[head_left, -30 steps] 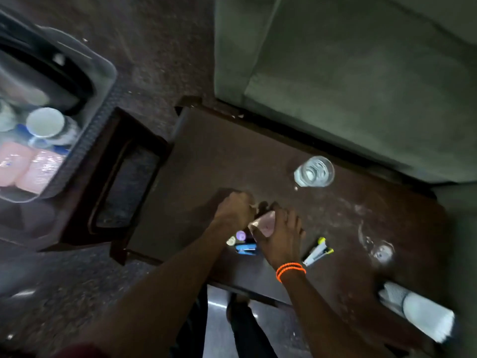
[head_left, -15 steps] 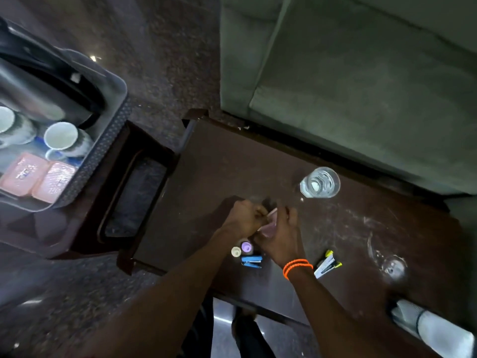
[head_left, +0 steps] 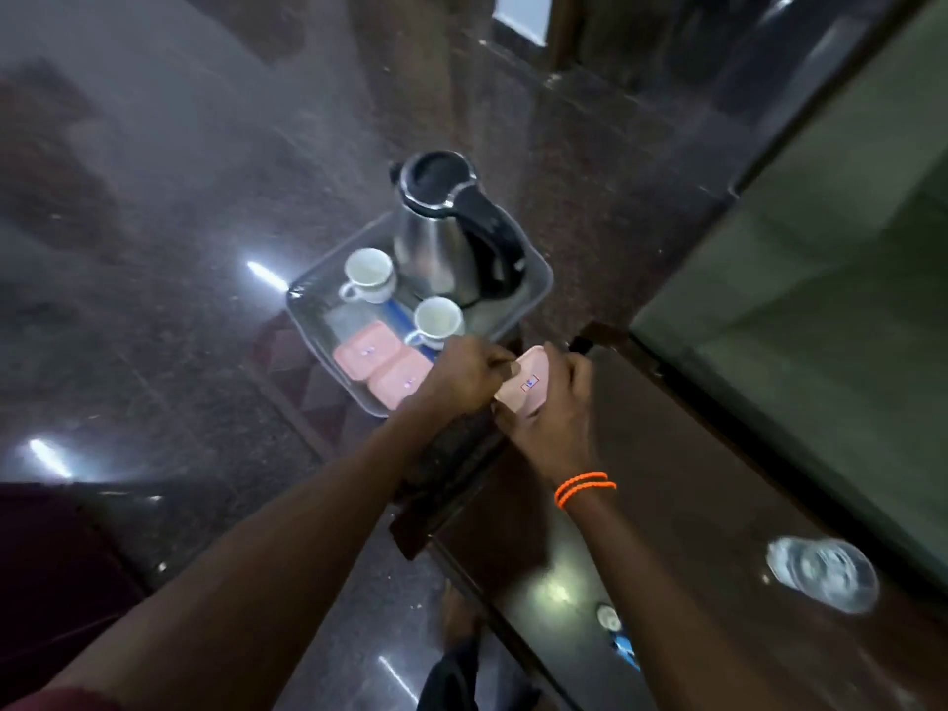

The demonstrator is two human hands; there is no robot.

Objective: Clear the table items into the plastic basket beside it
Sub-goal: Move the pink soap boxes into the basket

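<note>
My right hand (head_left: 551, 407) and my left hand (head_left: 464, 374) together hold a pink packet (head_left: 523, 384) over the table's left end, close to the clear plastic basket (head_left: 536, 279). The basket holds a steel kettle (head_left: 446, 238), two white cups (head_left: 369, 272) (head_left: 437, 320) and two pink packets (head_left: 367, 351) (head_left: 402, 378). On the dark wooden table (head_left: 692, 505) stand a glass of water (head_left: 821, 572), a small round cap (head_left: 608, 617) and a blue item (head_left: 626, 648).
A green sofa (head_left: 821, 300) runs along the table's far side. A low dark stand (head_left: 446, 454) lies under the basket and beside the table. Polished dark stone floor (head_left: 179, 248) spreads to the left. My legs show below the table edge.
Both hands lifted the pink packet off the table and carried it left toward the basket. The view swung left, so the basket now sits in the middle.
</note>
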